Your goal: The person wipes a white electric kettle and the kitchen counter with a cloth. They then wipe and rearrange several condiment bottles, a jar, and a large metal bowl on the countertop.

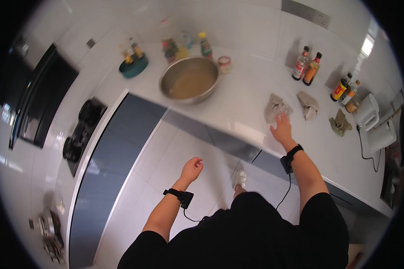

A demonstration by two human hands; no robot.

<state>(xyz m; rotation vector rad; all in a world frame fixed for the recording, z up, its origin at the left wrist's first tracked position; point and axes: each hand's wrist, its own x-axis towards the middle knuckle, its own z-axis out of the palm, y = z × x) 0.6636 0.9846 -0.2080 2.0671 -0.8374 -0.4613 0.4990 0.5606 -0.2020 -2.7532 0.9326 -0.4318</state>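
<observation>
My right hand (281, 129) reaches over the white countertop (245, 111), fingers spread at the lower edge of a crumpled grey-beige cloth (275, 105); whether the fingertips touch it I cannot tell. A second beige cloth (308, 105) lies just to the right, and a darker, greenish-brown cloth (340, 123) farther right. My left hand (192, 169) hangs over the floor in front of the cabinets, fingers loosely curled, with no object visible in it. A large steel bowl (190, 80) with brownish contents stands on the counter to the left of the cloths.
Sauce bottles (300, 65) line the back right of the counter near white kettle-like appliances (367, 111) and a black cord (362, 149). Behind the bowl are more bottles (205, 47) and a jar (225, 65); a teal caddy (134, 66) stands left. A black gas hob (82, 131) is at far left.
</observation>
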